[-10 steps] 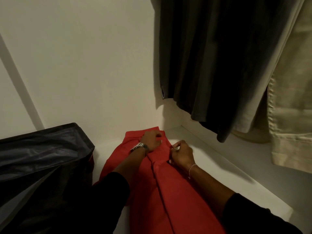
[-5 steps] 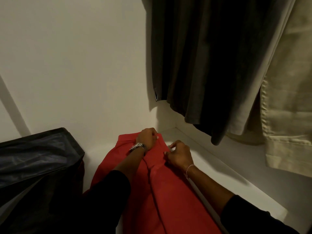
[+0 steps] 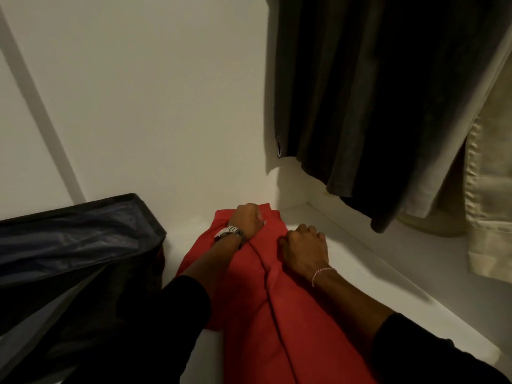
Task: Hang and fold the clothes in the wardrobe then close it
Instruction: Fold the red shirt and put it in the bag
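A red garment (image 3: 299, 314) lies stretched along the white wardrobe floor (image 3: 368, 275), its far end near the back corner. My left hand (image 3: 248, 220), with a wristwatch, grips the far end of the red cloth with curled fingers. My right hand (image 3: 303, 246), with a thin bracelet, sits just to the right, fingers curled and pinching the garment's right edge. A long fold line runs down the cloth between my arms.
A dark fabric storage bin (image 3: 74, 245) stands at the left against the wall. Dark garments (image 3: 374, 92) hang above at the right, with a cream garment (image 3: 490, 189) beside them. The white wardrobe wall (image 3: 152, 106) rises behind.
Both hands stay on the far end of the red garment; the right hand has turned over with its knuckles up. The view has shifted slightly.
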